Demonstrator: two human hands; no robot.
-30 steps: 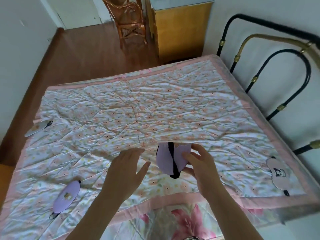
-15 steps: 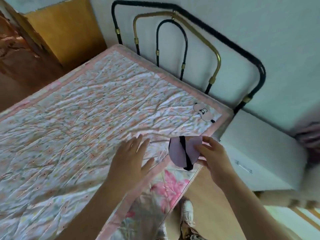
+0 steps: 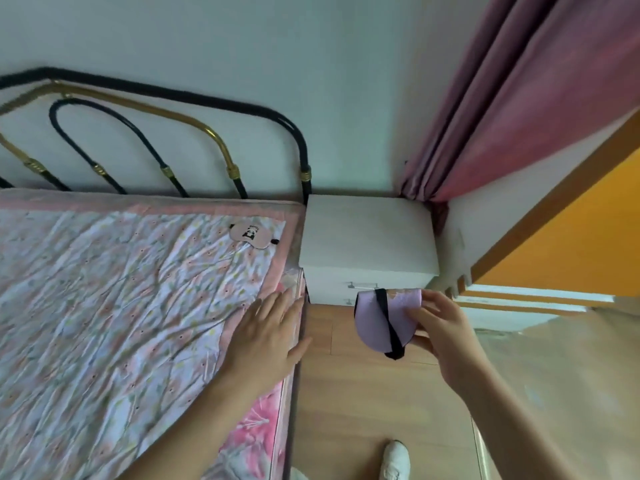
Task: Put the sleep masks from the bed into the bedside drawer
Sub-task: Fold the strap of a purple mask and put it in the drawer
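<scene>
While pinched folded between right hand [image 3: 437, 329] fingers [image 3: 429, 301] above the floor [image 3: 346, 393], hung before the white bedside drawer [image 3: 360, 289]: smooth lilac sleep mask [image 3: 375, 322], black strap. Left hand [image 3: 266, 336] flat, fingers spread, on crinkled floral bed [image 3: 121, 289].

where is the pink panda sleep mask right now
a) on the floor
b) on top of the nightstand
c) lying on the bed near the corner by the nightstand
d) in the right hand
c: the pink panda sleep mask lies flat on the floral quilt near the corner beside the white nightstand, while the right hand holds a lilac sleep mask.
</scene>
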